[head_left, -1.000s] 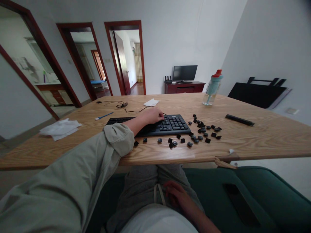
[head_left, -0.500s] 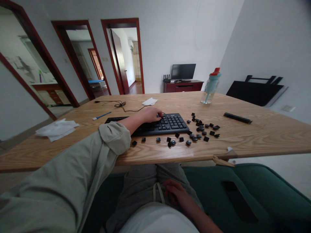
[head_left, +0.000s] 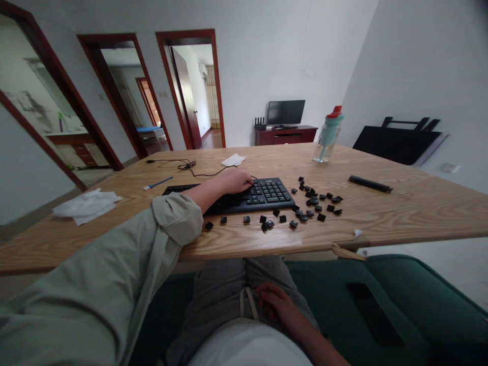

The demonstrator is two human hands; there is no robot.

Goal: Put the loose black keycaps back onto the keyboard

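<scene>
My left hand (head_left: 235, 181) reaches across the black keyboard (head_left: 267, 200), palm down. Its fingers are bent together, tips down on the keys left of the number pad; what they pinch, if anything, is hidden. The sleeve and forearm cover much of the keyboard's left half. Loose black keycaps (head_left: 282, 219) lie along the keyboard's front edge, and several more keycaps (head_left: 321, 217) are scattered to its right. My right hand (head_left: 272, 300) rests in my lap, loosely curled, with gaps between the fingers and no object visible in it.
A water bottle (head_left: 328, 134) stands at the back right, with a long black strip (head_left: 369, 184) nearer. At left are a blue brush (head_left: 158, 183) and white tissues (head_left: 87, 205). The keyboard cable (head_left: 186, 165) lies behind. A black phone-like slab (head_left: 373, 312) rests on the green seat.
The view has shifted slightly, moving the table things a little to the left in the picture. Both hands keep nearly the same places, the left on the keyboard and the right in my lap.
</scene>
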